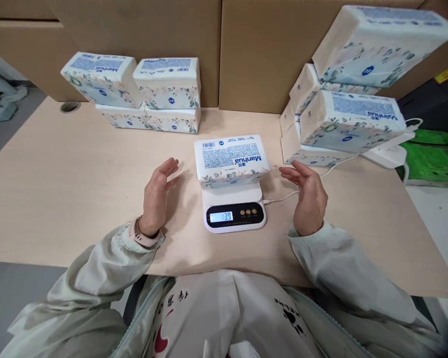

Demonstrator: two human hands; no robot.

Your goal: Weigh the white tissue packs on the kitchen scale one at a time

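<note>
A white and blue pack of tissues [231,159] with a floral print rests on a white digital scale [231,195]. The scale's lit display [221,217] reads about 13.9. To the left of the pack, my left hand [158,196] is raised with nothing in it, its fingers stretched out and pointing toward the pack. On the other side, my right hand [306,196] is held up in the same way, fingers extended and holding nothing. Both hands are apart from the pack and the scale.
Several tissue packs [168,84] are stacked at the back left, more [349,122] at the back right, the top one tilted. Cardboard boxes [153,30] stand behind the table [59,199]. A white cable [283,198] runs from the scale to a power strip [388,154].
</note>
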